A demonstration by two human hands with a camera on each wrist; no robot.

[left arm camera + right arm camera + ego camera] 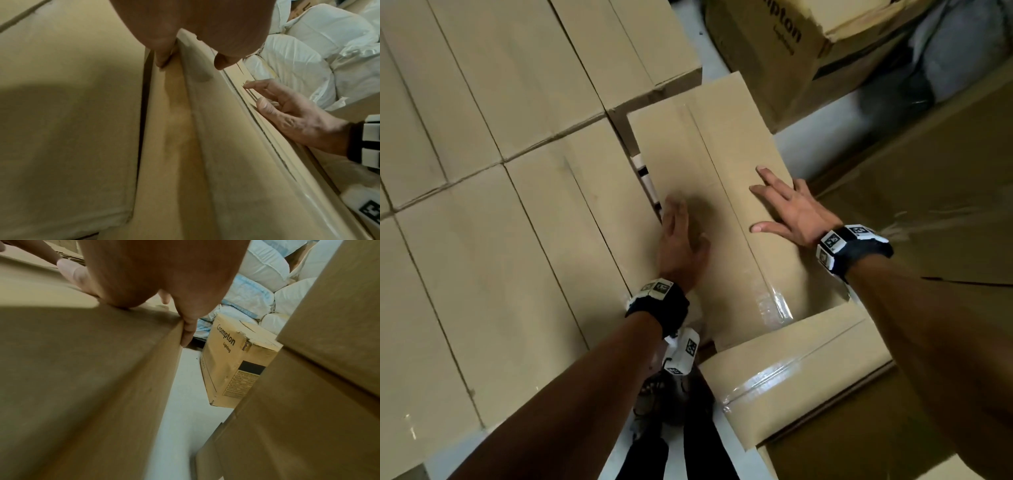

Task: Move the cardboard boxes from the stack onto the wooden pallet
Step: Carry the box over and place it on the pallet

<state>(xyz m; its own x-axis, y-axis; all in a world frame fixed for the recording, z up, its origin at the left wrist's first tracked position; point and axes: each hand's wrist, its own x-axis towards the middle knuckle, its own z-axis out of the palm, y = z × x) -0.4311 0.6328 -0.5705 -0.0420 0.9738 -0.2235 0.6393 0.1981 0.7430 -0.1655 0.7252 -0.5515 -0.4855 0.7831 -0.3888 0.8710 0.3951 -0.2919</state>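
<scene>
We have both palms flat on the cardboard box (709, 164) — left hand (681, 240) near its left edge, right hand (791, 209) on its right edge, fingers spread, gripping nothing. The box lies against the packed boxes (500, 171), beside the printed carton (232, 363).

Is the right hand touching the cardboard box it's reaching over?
Touching. In the right wrist view, the right hand presses on the cardboard box, with a finger against its side edge.

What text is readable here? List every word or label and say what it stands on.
"Crompton": side of the printed cardboard box standing on the floor.
"Lighting": same side, below the brand.
Spec label under the box's black patch: too small to read.
Square markers on the wrist bands: patterns only, no words.
</scene>
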